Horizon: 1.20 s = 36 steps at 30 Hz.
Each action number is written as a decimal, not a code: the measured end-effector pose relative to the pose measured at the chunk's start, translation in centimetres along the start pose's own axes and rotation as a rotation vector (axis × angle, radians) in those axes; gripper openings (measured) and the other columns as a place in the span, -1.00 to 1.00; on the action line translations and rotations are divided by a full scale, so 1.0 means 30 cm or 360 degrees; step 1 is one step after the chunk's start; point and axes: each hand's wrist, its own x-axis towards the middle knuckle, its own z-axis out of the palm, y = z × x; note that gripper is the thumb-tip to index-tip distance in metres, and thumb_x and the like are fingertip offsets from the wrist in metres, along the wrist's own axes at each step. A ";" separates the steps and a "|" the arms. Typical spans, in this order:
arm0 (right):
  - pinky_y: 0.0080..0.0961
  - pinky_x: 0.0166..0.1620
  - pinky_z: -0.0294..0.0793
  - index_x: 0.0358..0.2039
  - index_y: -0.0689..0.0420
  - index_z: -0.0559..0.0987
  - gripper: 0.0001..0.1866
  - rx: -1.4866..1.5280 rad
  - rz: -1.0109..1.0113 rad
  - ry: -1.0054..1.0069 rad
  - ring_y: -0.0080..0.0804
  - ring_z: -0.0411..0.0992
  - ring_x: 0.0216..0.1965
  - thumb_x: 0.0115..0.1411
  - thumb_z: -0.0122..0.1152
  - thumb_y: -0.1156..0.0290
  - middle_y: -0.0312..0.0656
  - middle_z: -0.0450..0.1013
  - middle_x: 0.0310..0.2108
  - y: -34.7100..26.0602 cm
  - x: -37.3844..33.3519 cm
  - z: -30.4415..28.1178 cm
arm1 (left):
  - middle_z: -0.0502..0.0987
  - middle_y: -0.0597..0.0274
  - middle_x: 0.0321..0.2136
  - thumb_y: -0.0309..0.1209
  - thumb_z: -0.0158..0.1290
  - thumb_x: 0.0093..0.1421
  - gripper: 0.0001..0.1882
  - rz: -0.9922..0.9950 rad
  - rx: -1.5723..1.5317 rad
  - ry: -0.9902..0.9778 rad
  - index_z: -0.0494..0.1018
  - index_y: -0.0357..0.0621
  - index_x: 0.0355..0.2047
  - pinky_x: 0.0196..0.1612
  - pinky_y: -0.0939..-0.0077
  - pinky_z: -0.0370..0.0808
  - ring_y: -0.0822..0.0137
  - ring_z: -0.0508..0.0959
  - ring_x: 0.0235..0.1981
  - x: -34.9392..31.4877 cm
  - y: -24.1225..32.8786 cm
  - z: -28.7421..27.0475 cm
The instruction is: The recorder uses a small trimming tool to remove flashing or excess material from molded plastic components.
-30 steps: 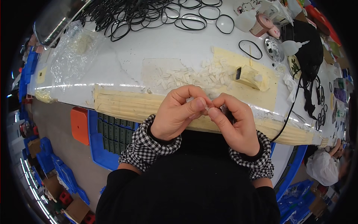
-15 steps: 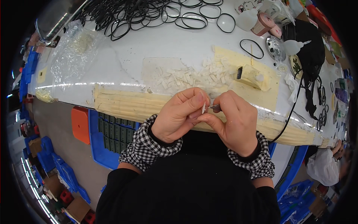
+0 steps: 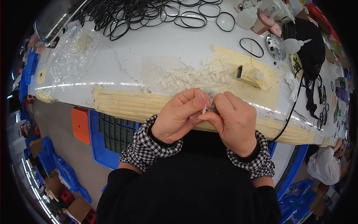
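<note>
In front of my body, just over the table's near edge, both hands meet. My left hand [image 3: 177, 115] is closed, pinching a small white strip [image 3: 204, 108] upright between thumb and fingertips. My right hand [image 3: 236, 121] is also closed, its thumb and curled forefinger gripping a small grey metal blade-like piece [image 3: 212, 108], mostly covered by the fingers. The metal tip is right beside the white strip; whether they touch I cannot tell. Beyond my hands lies a loose heap of similar white strips [image 3: 181, 79] on the table.
A yellow-taped block [image 3: 255, 77] sits right of the heap. Black rubber loops [image 3: 126, 15] pile up at the back, with clear plastic bags [image 3: 76, 52] at left. Yellow tape covers the table edge [image 3: 126, 106]. Below it stands a blue crate [image 3: 100, 151] of dark green parts.
My right hand has shifted slightly left, bringing the metal piece closer to the white strip. My left hand stays nearly in place, still pinching the strip.
</note>
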 end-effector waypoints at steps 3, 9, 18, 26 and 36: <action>-0.49 -0.59 0.32 -0.51 0.07 0.44 -0.60 -0.0026 -0.0020 0.0012 -0.35 0.35 -0.65 -0.01 0.24 -0.03 -0.28 0.28 -0.64 0.001 -0.003 0.003 | 0.31 0.48 -0.54 -0.24 -0.03 0.31 -0.76 0.0004 0.0012 -0.0001 0.38 -0.13 -0.42 -0.42 0.76 0.22 0.65 0.17 -0.56 -0.001 0.004 0.002; -0.48 -0.59 0.32 -0.52 0.07 0.44 -0.60 0.0017 0.0008 0.0041 -0.35 0.35 -0.65 0.00 0.22 -0.04 -0.29 0.27 -0.64 0.001 -0.001 0.005 | 0.31 0.48 -0.55 -0.23 -0.04 0.31 -0.75 0.0004 -0.0020 -0.0027 0.38 -0.13 -0.41 -0.42 0.76 0.22 0.65 0.17 -0.56 -0.001 -0.005 -0.003; -0.49 -0.59 0.32 -0.52 0.06 0.44 -0.60 -0.0011 0.0000 0.0021 -0.36 0.35 -0.65 0.00 0.21 -0.05 -0.30 0.27 -0.64 0.001 -0.003 0.002 | 0.31 0.48 -0.54 -0.24 -0.04 0.31 -0.76 -0.0007 -0.0014 -0.0028 0.37 -0.13 -0.42 -0.42 0.76 0.22 0.65 0.17 -0.55 -0.001 -0.002 -0.001; -0.50 -0.59 0.33 -0.50 0.04 0.47 -0.62 -0.0008 -0.0002 0.0008 -0.37 0.36 -0.65 -0.01 0.23 -0.04 -0.31 0.30 -0.63 0.002 -0.001 -0.001 | 0.30 0.48 -0.54 -0.23 -0.04 0.31 -0.75 -0.0015 -0.0037 -0.0045 0.37 -0.12 -0.42 -0.41 0.76 0.22 0.66 0.17 -0.55 0.000 -0.004 0.000; -0.51 -0.59 0.33 -0.49 0.09 0.49 -0.67 0.0174 0.0081 0.0008 -0.36 0.36 -0.65 -0.01 0.30 0.08 -0.29 0.31 -0.62 0.022 -0.010 -0.015 | 0.33 0.44 -0.52 -0.25 -0.06 0.32 -0.76 0.0040 0.0009 0.0013 0.35 -0.13 -0.42 -0.43 0.76 0.21 0.65 0.16 -0.57 -0.004 0.002 0.006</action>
